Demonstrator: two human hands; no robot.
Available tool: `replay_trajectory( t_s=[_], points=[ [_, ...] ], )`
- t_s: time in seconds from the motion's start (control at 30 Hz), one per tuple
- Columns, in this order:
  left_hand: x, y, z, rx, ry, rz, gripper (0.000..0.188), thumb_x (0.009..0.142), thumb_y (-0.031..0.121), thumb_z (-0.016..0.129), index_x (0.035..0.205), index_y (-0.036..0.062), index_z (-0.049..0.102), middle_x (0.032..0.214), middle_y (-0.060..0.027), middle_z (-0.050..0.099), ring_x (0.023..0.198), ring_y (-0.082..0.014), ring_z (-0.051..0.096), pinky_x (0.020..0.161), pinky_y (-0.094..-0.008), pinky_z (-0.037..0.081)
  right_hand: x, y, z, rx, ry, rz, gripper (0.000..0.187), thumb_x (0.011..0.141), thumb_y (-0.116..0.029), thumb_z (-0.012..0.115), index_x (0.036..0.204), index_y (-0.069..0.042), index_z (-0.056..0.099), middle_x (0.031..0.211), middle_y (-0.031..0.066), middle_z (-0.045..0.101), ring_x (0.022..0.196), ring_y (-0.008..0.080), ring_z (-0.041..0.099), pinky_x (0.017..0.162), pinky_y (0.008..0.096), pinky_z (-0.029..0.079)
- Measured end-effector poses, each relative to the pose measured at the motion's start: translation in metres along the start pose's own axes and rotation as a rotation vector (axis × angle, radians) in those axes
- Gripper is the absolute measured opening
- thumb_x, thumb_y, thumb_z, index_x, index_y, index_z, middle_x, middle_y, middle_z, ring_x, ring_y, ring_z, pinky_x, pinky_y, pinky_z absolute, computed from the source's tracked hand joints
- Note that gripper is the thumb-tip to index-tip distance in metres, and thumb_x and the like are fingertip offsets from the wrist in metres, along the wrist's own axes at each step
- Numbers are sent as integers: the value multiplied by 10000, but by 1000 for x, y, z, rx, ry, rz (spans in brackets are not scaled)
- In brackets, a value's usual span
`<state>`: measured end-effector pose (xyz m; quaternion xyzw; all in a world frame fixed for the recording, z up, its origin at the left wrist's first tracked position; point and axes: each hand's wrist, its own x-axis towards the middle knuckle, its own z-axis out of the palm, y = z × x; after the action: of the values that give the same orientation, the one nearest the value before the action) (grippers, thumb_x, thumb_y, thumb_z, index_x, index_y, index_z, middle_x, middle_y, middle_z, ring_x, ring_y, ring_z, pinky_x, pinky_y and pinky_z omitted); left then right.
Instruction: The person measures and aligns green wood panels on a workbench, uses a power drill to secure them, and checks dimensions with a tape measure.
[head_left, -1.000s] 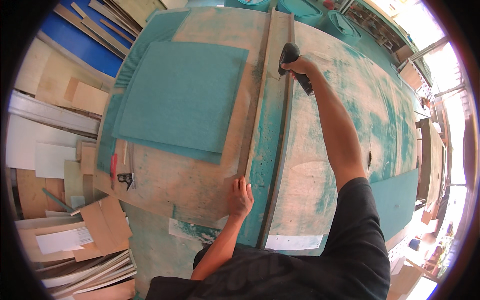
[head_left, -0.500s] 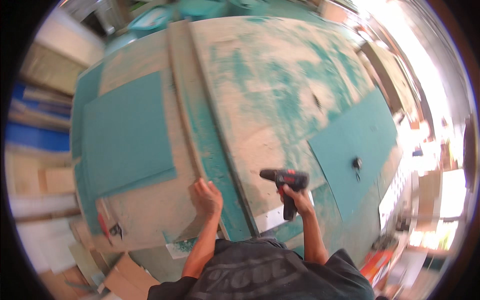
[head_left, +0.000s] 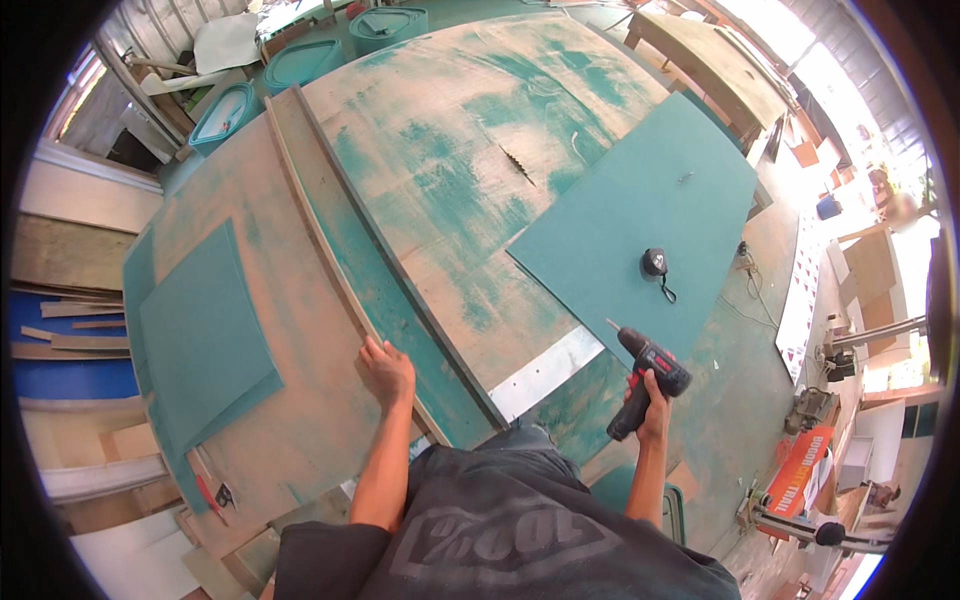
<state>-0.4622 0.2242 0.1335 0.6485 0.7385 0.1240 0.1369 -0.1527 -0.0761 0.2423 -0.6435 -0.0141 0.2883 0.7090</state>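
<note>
Cordless drill [head_left: 650, 362], black with red accents, is up in the right hand [head_left: 656, 408], whose fingers wrap its handle [head_left: 628, 415], beside the near edge of a teal sheet [head_left: 610, 215]. The left hand [head_left: 388, 374] touches a long wooden strip [head_left: 318, 228] on the worktable [head_left: 300, 322] (whether pinching it, I cannot tell). A black tape measure [head_left: 654, 263] lies on the sheet.

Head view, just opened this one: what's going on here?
A person's right hand grips a black cordless drill with red accents, its bit pointing forward and leftward. The left hand touches a long, narrow wooden strip on the teal-stained worktable. A black tape measure lies on the flat rectangular teal sheet to the right.
</note>
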Motion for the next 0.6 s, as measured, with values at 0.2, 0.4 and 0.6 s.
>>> replay_trajectory(
  t_s=[0.2,0.4,0.6],
  points=[
    [1,33,36,76,39,-42,416,1030,252,439,1349,-15,453,1298,-180,515,1208,-356,503,976,-443,483,75,-18,-4,100,-90,31,366,889,-204,751,1171,-20,605,893,129,689,662,196,648,580,313,531],
    [2,36,46,37,77,-48,418,1008,217,472,1346,-29,449,1290,-206,512,1197,-373,508,988,-465,467,100,-3,40,-77,-292,92,359,864,-159,741,1167,-14,617,929,107,690,705,174,644,635,302,532],
    [1,38,39,-23,149,-27,364,945,151,544,1265,-10,480,1185,-216,550,1119,-394,537,930,-488,477,61,14,142,-353,-779,-19,889,739,8,689,1549,-79,333,995,45,659,864,121,612,790,271,493]
  ],
)
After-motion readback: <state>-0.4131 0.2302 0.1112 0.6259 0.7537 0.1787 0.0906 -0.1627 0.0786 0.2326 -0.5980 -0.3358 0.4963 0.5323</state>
